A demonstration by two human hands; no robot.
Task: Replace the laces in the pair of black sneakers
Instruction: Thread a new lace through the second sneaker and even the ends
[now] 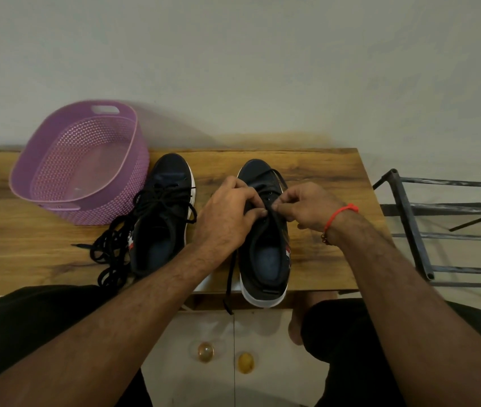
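Note:
Two black sneakers with white soles stand toe-away on a wooden table [321, 254]. The left sneaker [163, 230] has a loose black lace across its eyelets. A tangle of black laces [110, 254] lies beside it on the left. My left hand [227, 212] rests on the right sneaker [265, 259] and pinches its lace at the eyelets. My right hand [309, 207], with a red thread at the wrist, pinches the same black lace [230, 277] from the other side. One lace end hangs over the table's front edge.
A purple perforated plastic basket [42, 171] stands tilted at the table's back left against the wall. A dark metal rack [445, 230] stands right of the table. Below the front edge are white cabinet doors with two amber knobs [224, 356].

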